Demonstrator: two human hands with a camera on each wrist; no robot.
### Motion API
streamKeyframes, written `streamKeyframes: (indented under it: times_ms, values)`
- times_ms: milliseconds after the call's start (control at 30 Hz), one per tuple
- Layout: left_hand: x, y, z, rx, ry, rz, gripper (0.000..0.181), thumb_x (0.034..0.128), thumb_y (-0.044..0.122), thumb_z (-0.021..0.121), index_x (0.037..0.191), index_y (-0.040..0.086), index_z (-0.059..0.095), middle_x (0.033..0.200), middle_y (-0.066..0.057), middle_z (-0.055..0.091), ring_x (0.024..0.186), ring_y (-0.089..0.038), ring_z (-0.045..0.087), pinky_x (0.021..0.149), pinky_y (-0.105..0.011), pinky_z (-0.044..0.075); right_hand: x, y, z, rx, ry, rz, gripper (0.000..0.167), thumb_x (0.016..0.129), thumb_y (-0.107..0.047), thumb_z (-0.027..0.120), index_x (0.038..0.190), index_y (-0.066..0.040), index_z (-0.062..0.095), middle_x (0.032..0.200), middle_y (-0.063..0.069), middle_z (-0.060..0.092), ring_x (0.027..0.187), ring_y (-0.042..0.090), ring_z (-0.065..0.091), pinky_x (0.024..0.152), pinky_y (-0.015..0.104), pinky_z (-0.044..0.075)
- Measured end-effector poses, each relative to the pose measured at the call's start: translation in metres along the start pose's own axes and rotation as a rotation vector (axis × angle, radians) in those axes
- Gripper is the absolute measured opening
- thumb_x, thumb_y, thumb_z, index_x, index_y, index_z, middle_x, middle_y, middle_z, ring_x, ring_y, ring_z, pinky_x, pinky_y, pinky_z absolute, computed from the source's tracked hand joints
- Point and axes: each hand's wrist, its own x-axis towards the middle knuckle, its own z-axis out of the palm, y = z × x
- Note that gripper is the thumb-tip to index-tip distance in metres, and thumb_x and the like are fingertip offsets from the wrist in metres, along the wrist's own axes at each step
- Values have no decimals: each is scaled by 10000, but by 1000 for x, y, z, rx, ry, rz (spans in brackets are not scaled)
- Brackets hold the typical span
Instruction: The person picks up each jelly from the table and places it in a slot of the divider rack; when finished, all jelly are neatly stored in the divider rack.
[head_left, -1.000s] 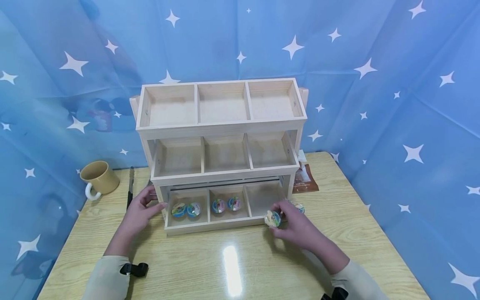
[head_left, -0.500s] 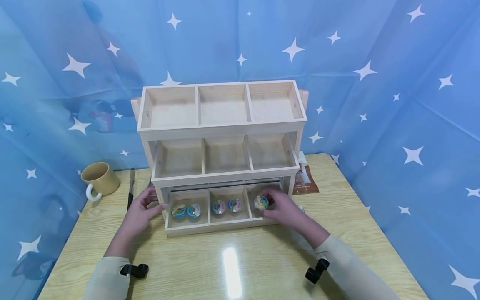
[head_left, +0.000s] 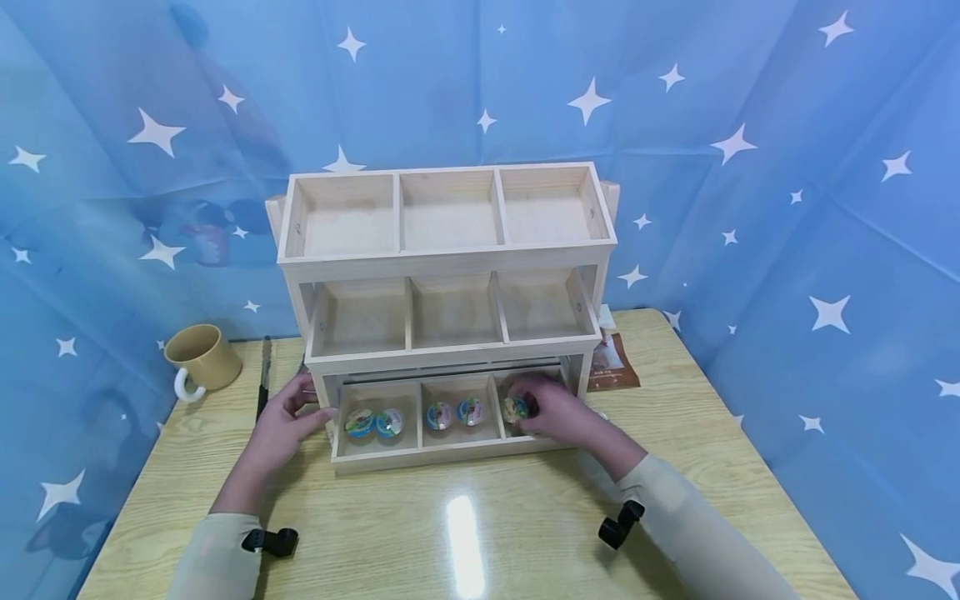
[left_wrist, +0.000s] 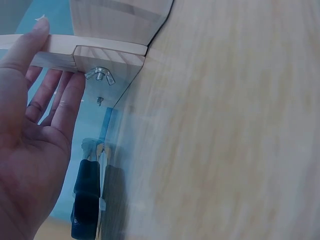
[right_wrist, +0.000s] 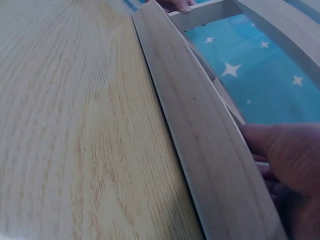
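Note:
A three-tier wooden rack [head_left: 450, 257] stands on the table, each tier split into three compartments. At the left end of its lowest tier, my left hand [head_left: 283, 421] holds the side frame. The left wrist view has the thumb on one face of the wood and the fingers [left_wrist: 67, 102] on the other, near a wing nut [left_wrist: 100, 74]. My right hand [head_left: 558, 410] pinches a small round cup with a printed lid [head_left: 514, 409] inside the lowest right compartment. In the right wrist view, the front board [right_wrist: 200, 115] hides that cup from the right hand [right_wrist: 295, 165].
Two similar cups [head_left: 375, 422] lie in the lowest left compartment and two more cups [head_left: 455, 412] in the middle one. A tan mug [head_left: 201, 358] and a black-handled knife [head_left: 264, 379] are at the left. A brown packet [head_left: 612, 362] lies behind the rack's right side.
My right hand has carried the cup from in front of the lowest tier's right end leftward and back, down into its right compartment. The left hand keeps its place.

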Motion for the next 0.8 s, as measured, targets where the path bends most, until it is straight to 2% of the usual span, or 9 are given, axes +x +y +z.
streamKeyframes:
  times_ms: [300,467,667,800]
  values:
    - [2,-4,-1,4,-3,-1,574,1048,174,804,1562,93,562,1305,-207,693,1171,-232,675,887,-269,600,-2,-1,-3,33,-38,49,372,878,-122,928,1189,-102,725,1060,11,713,940,151,667,821,357,591]
    - [2,-5,-1,0,0,-4,577,1046,172,808,1565,101,565,1317,-206,690,1179,-232,673,887,-269,603,-3,-3,-4,80,-25,62,434,882,-153,944,1249,-71,729,1115,34,717,1011,194,685,891,415,617]
    - [0,-1,0,-2,-3,-13,591,1043,167,810,1576,116,561,1331,-222,685,1176,-216,667,890,-266,599,-11,-6,-6,75,21,36,547,898,-155,937,1373,-23,701,1206,95,710,1097,271,691,970,482,612]
    - [0,0,0,-10,-6,-13,602,1043,156,809,1585,114,553,1345,-231,681,1182,-211,668,893,-266,602,-25,-7,-9,9,105,13,489,936,-165,902,1357,-9,708,1238,130,717,1121,323,697,973,529,607]
